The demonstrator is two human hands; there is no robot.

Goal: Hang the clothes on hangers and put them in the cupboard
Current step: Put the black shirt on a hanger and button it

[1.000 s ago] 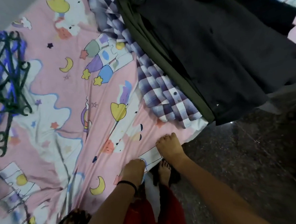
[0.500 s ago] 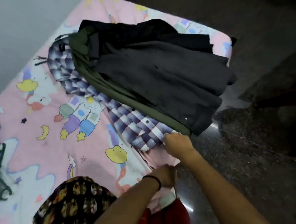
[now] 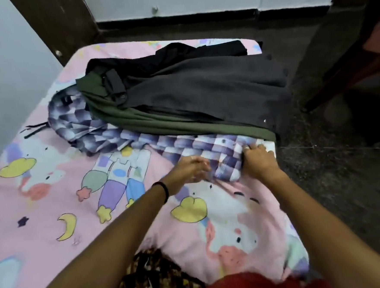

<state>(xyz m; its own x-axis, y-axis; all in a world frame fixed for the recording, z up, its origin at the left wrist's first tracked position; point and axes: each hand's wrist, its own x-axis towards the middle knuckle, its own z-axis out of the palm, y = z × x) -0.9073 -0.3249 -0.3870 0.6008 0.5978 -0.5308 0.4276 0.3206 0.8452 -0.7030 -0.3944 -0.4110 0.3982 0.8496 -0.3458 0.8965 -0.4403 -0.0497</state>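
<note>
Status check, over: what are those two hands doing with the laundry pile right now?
Right hand grips checked shirt hem. Left hand at same hem, grip blurred. Green garment and grey garment lie on top.

A single head-worn view was provided, aimed forward and steeply down along the bed [image 3: 43, 217] toward its far edge and the wall beyond. The near edge was seen close, between both outstretched forearms; no second view was given.

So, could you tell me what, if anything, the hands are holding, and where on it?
Both hands grip the purple-and-white checked cotton shirt at its near hem: the right hand at the hem's right corner, the left hand at its left edge.
</note>
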